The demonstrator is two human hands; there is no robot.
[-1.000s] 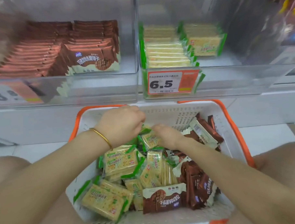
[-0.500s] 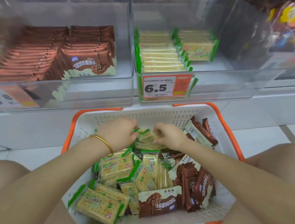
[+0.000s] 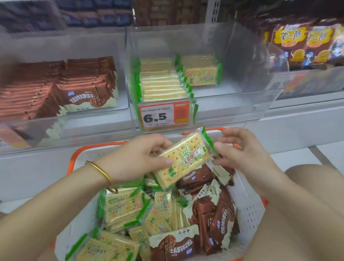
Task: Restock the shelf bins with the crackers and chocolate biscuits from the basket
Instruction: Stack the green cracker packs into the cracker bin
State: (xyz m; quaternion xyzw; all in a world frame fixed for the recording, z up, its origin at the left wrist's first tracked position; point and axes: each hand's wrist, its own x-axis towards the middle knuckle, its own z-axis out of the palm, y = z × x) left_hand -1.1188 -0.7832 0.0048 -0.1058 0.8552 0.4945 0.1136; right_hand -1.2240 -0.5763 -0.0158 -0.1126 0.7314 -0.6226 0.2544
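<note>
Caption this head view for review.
Left hand grips a cracker pack over the basket, right hand pinching its end, below the cracker bin.

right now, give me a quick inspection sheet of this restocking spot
surface: white shelf ledge, white floor below it
job's things: cracker pack held above basket; crackers and chocolate biscuits mixed inside; cracker bin and chocolate bin both part filled
clutter: nothing seen
grippers: left hand grips the pack; right hand at its green end, grip unclear
cables: nothing seen
surroundings: price tag reading 6.5; bagged snacks in the bin to the right
</note>
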